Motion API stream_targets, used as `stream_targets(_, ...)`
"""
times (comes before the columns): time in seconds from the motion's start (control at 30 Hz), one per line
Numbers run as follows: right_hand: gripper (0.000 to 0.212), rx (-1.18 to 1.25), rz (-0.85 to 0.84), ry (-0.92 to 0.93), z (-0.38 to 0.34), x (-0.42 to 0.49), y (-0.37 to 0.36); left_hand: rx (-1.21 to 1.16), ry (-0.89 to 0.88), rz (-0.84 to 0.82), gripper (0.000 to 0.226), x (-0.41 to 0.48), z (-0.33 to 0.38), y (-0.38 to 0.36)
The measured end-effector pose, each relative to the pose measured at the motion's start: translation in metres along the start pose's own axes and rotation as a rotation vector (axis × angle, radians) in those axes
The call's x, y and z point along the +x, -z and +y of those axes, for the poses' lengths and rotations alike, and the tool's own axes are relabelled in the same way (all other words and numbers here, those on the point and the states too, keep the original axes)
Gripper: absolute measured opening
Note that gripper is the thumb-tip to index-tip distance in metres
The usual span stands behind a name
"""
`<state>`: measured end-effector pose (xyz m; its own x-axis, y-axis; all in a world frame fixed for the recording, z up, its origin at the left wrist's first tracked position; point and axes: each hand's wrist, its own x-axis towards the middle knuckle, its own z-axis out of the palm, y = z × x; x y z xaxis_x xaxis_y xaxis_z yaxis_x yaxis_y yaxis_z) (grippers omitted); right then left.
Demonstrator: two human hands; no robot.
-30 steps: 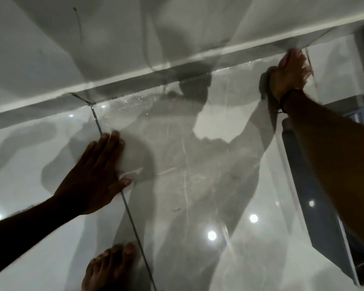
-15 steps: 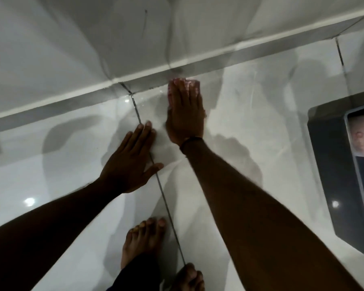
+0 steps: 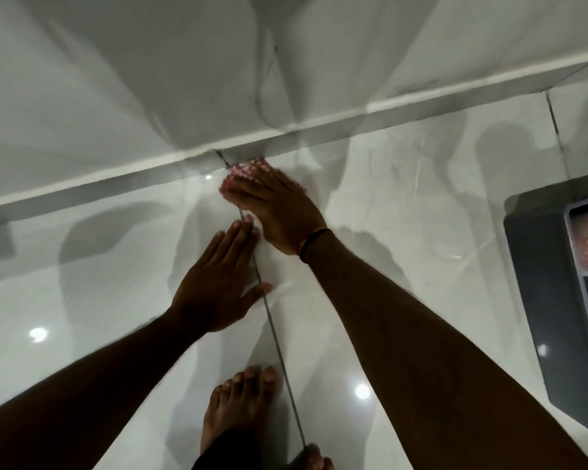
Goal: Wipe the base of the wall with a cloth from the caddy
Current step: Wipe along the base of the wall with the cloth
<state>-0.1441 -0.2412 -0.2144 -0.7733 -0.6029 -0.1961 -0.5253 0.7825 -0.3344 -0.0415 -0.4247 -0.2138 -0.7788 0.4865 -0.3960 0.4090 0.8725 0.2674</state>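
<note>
two hands flat: right hand [image 3: 279, 208] presses cloth [image 3: 248, 169] at wall base [image 3: 387, 110], left hand [image 3: 214, 286] on floor [image 3: 99, 300].

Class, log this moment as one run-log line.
step: wipe | right hand: presses pink cloth on floor at wall base | left hand: flat on floor

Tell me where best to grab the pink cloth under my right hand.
Probably pinch the exposed edge of the pink cloth beyond the fingertips of the right hand, from above on the skirting side; it lies flat, the rest hidden under that hand.
</note>
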Motion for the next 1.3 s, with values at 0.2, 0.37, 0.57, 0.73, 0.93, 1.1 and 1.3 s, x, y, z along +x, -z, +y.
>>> stream_targets(0.2, 0.066, -0.018, 0.056, -0.287, 0.09, -0.049, 0.026, 0.049, -0.04, 0.002, 0.097, -0.002, -0.005, 0.002)
stream_targets(0.37, 0.081, 0.087, 0.145, -0.506, 0.179, -0.103, 0.058, 0.095, -0.054, 0.031, 0.098, -0.002, -0.009, -0.01)
stream_targets(0.57, 0.054, 0.089, 0.259, -0.985, 0.278, -0.14, 0.079, 0.134, -0.058, 0.079, 0.099, 0.001, -0.016, -0.034)
stream_targets(0.73, 0.068, 0.129, 0.161, -1.232, 0.305, -0.126, 0.089, 0.17, -0.038, 0.094, 0.1, 0.003, -0.012, -0.037)
stream_targets(0.93, 0.068, 0.085, 0.327, -0.992, 0.176, -0.096, 0.041, 0.15, -0.031, 0.069, 0.098, -0.001, -0.002, -0.022)
stream_targets(1.1, 0.061, 0.237, 0.351, -0.642, 0.043, -0.041, 0.014, 0.062, -0.014, 0.07, 0.095, -0.007, 0.001, -0.012)
stream_targets(1.3, 0.076, 0.183, 0.109, -0.257, -0.036, 0.003, -0.008, 0.1, 0.013, 0.001, 0.096, -0.021, 0.001, -0.012)
